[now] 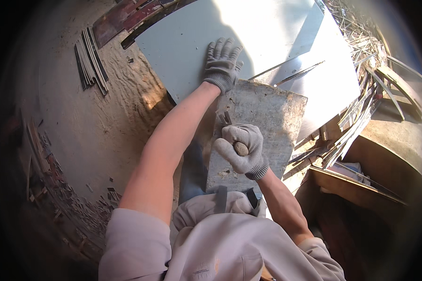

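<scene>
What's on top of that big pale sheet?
The left gloved hand rests on the pale sheet, and a thin dark strip lies across it. Whatever is under the hand is covered.

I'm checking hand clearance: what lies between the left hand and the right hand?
In the head view, part of the worn grey board, with a small dark piece close to the right hand.
</scene>
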### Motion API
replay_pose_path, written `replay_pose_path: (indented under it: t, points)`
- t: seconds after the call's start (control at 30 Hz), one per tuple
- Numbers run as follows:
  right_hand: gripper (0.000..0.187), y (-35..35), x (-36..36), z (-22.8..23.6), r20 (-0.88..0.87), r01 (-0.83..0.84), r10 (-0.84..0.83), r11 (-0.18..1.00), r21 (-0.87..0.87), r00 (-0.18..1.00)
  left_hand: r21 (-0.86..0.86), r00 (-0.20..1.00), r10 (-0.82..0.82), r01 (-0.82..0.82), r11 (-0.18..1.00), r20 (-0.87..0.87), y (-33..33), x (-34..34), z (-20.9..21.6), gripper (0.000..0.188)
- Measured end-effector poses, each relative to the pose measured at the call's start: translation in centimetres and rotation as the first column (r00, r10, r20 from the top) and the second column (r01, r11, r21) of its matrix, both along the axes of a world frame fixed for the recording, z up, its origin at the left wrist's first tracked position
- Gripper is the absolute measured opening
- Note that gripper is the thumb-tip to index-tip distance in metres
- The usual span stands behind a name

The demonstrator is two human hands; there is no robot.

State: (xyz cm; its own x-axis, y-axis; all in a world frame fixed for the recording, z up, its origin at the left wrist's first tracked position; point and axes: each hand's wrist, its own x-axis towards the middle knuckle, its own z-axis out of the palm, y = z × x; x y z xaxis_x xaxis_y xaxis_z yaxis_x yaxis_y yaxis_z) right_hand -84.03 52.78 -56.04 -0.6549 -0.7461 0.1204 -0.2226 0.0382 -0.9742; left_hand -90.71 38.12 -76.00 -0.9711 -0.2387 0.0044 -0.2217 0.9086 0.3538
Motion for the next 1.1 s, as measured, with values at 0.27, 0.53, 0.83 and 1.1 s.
replay_pose_path:
  t: [0.27, 0.53, 0.83, 1.1]
  points:
    - [0.038, 4.4, -0.7, -3.5, 0.522, 0.254, -0.285, 0.958, 0.133, 0.804, -0.086, 0.981, 0.033, -0.05, 0.995, -0.19, 0.6, 0.0, -0.4, 0.055]
    - [0.04, -1.6, -4.8, 0.0, 0.514, 0.397, -0.385, 0.913, 0.091, 0.767, -0.091, 0.982, 0.013, -0.03, 0.995, -0.187, 1.1, 0.4, -1.3, 0.055]
    - [0.04, 28.0, 11.0, 0.8, 0.385, 0.556, -0.761, 0.646, 0.522, 0.523, -0.096, 0.983, 0.042, -0.06, 0.994, -0.179, 2.2, 0.6, 1.7, 0.056]
    - [0.038, 39.5, 11.7, -8.9, 0.252, 0.175, -0.682, 0.491, 0.853, 0.686, 0.525, 0.777, 0.617, -0.58, 0.623, 0.127, 16.3, 28.5, 9.9, 0.086]
